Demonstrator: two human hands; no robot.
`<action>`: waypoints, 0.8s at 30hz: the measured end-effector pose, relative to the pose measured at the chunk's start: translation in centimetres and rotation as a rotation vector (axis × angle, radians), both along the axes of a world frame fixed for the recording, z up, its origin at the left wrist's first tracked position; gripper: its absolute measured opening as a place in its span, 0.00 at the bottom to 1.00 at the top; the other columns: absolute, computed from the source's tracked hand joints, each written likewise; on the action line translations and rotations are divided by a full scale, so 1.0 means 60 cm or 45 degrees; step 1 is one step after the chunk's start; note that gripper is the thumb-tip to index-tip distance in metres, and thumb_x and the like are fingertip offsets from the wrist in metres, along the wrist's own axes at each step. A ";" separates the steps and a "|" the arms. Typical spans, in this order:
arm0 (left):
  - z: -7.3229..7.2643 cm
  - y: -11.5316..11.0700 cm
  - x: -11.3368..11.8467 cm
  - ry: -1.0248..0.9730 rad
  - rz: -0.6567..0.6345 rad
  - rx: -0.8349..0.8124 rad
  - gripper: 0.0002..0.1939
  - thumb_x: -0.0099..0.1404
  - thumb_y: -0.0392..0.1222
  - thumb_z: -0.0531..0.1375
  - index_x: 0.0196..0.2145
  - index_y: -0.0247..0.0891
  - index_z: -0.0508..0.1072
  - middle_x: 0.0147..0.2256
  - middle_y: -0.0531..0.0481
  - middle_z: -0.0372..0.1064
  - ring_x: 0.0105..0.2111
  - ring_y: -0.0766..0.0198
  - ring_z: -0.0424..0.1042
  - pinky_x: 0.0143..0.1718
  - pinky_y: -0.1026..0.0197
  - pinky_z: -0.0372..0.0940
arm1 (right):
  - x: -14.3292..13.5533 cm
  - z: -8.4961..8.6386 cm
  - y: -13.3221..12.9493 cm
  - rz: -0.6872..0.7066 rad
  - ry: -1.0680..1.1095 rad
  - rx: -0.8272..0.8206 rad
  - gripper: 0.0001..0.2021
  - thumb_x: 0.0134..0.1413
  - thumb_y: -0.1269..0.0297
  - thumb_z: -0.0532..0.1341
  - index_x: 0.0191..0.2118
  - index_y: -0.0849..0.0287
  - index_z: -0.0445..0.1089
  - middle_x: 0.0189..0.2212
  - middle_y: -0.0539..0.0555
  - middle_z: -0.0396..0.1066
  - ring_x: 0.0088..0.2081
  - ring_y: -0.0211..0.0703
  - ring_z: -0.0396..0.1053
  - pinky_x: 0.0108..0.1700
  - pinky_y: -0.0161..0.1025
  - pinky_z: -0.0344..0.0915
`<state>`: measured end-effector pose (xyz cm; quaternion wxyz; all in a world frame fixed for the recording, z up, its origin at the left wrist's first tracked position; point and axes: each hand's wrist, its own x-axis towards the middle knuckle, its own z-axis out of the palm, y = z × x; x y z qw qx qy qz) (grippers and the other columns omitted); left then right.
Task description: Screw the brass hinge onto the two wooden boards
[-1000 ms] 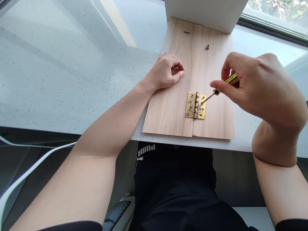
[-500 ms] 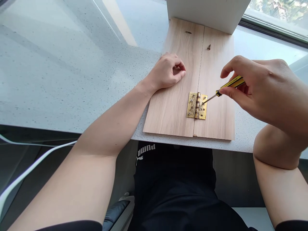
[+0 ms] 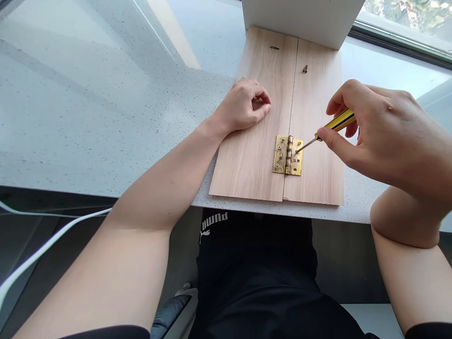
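My right hand [image 3: 377, 127] grips a yellow and black screwdriver [image 3: 339, 121], its tip against the right leaf of a brass hinge [image 3: 298, 162]. The hinge lies across the seam between a left wooden board [image 3: 247, 174] and a right wooden board [image 3: 319, 183]. Screw heads show in the left leaf; several holes show in the right one. My left hand [image 3: 247, 104] rests curled on the left board, above the hinge. Its thumb and fingertips meet, and whether anything is between them is hidden. A screw [image 3: 305, 69] sits on the right board farther back.
A small dark slot or piece [image 3: 274, 47] shows near the far end of the left board. Behind the boards stands a pale box-like block [image 3: 300, 21]. The speckled white countertop [image 3: 88, 132] ends just in front of the boards. A window frame [image 3: 399, 49] is at far right.
My right fingers have shifted around the screwdriver handle, which has turned a little. The tip stays on the hinge. My left hand keeps its place.
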<state>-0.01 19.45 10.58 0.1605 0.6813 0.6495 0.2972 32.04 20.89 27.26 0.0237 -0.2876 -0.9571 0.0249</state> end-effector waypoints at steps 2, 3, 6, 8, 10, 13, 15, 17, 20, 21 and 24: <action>-0.002 0.001 -0.002 0.005 -0.013 -0.003 0.20 0.84 0.67 0.60 0.46 0.49 0.76 0.41 0.49 0.72 0.53 0.50 0.64 0.62 0.38 0.65 | 0.004 0.002 0.000 0.044 0.004 0.023 0.09 0.85 0.59 0.57 0.56 0.47 0.74 0.46 0.61 0.85 0.44 0.64 0.84 0.48 0.60 0.75; -0.004 0.003 -0.003 0.007 -0.022 0.004 0.20 0.84 0.67 0.60 0.45 0.48 0.76 0.42 0.49 0.73 0.53 0.51 0.64 0.63 0.38 0.65 | 0.004 0.002 -0.001 0.065 0.003 0.027 0.09 0.86 0.60 0.55 0.56 0.48 0.74 0.46 0.61 0.85 0.43 0.64 0.83 0.48 0.60 0.75; -0.012 0.009 -0.005 -0.010 -0.018 0.050 0.18 0.81 0.65 0.63 0.42 0.50 0.77 0.44 0.47 0.76 0.54 0.47 0.68 0.61 0.34 0.65 | 0.004 0.004 -0.004 0.114 0.016 0.014 0.10 0.86 0.61 0.55 0.56 0.50 0.74 0.46 0.62 0.85 0.40 0.63 0.82 0.45 0.60 0.73; -0.015 0.013 -0.005 -0.038 0.004 0.071 0.16 0.75 0.65 0.66 0.40 0.52 0.77 0.43 0.44 0.78 0.54 0.41 0.72 0.58 0.33 0.66 | 0.003 0.005 -0.003 0.125 0.037 0.012 0.08 0.85 0.61 0.57 0.55 0.49 0.75 0.44 0.59 0.85 0.39 0.63 0.82 0.45 0.59 0.73; -0.016 0.014 -0.004 -0.061 0.029 0.079 0.14 0.71 0.63 0.67 0.39 0.53 0.78 0.40 0.43 0.78 0.54 0.38 0.73 0.57 0.32 0.68 | 0.002 0.006 -0.001 0.120 0.040 0.023 0.07 0.84 0.62 0.59 0.52 0.47 0.76 0.40 0.57 0.83 0.38 0.62 0.82 0.46 0.58 0.73; -0.017 0.015 -0.005 -0.064 0.036 0.082 0.12 0.70 0.61 0.68 0.40 0.53 0.79 0.38 0.44 0.78 0.54 0.39 0.74 0.59 0.33 0.71 | 0.002 0.009 0.003 0.110 0.023 0.036 0.07 0.82 0.61 0.62 0.47 0.48 0.76 0.34 0.57 0.80 0.36 0.62 0.81 0.45 0.57 0.72; -0.018 0.015 -0.006 -0.069 0.039 0.101 0.11 0.68 0.59 0.68 0.39 0.54 0.80 0.38 0.44 0.79 0.53 0.38 0.75 0.60 0.32 0.72 | 0.000 0.010 0.004 0.095 0.002 0.033 0.07 0.81 0.61 0.62 0.46 0.50 0.77 0.30 0.57 0.77 0.33 0.61 0.78 0.41 0.56 0.70; -0.018 0.014 -0.006 -0.079 0.043 0.123 0.10 0.67 0.59 0.69 0.38 0.55 0.79 0.39 0.42 0.80 0.54 0.35 0.77 0.59 0.31 0.74 | -0.004 0.011 0.004 0.056 -0.024 0.035 0.08 0.81 0.60 0.63 0.47 0.51 0.78 0.28 0.55 0.75 0.30 0.59 0.75 0.38 0.54 0.67; -0.017 0.013 -0.005 -0.091 0.049 0.129 0.10 0.66 0.59 0.70 0.39 0.55 0.81 0.39 0.41 0.82 0.54 0.33 0.77 0.59 0.30 0.75 | -0.015 0.010 0.001 -0.022 -0.081 0.068 0.12 0.83 0.56 0.61 0.49 0.52 0.80 0.26 0.55 0.73 0.26 0.55 0.68 0.34 0.52 0.64; -0.016 0.012 -0.004 -0.091 0.050 0.125 0.10 0.66 0.59 0.70 0.39 0.55 0.81 0.39 0.41 0.81 0.54 0.33 0.77 0.59 0.30 0.75 | -0.018 0.010 -0.001 -0.049 -0.103 0.077 0.14 0.84 0.55 0.59 0.49 0.52 0.81 0.25 0.55 0.72 0.26 0.55 0.67 0.33 0.52 0.64; -0.015 0.010 -0.004 -0.085 0.050 0.106 0.11 0.68 0.61 0.70 0.39 0.55 0.81 0.39 0.41 0.80 0.54 0.34 0.76 0.58 0.30 0.73 | -0.021 0.008 -0.006 -0.118 -0.142 0.089 0.18 0.85 0.53 0.57 0.49 0.53 0.82 0.25 0.56 0.72 0.25 0.55 0.66 0.32 0.54 0.64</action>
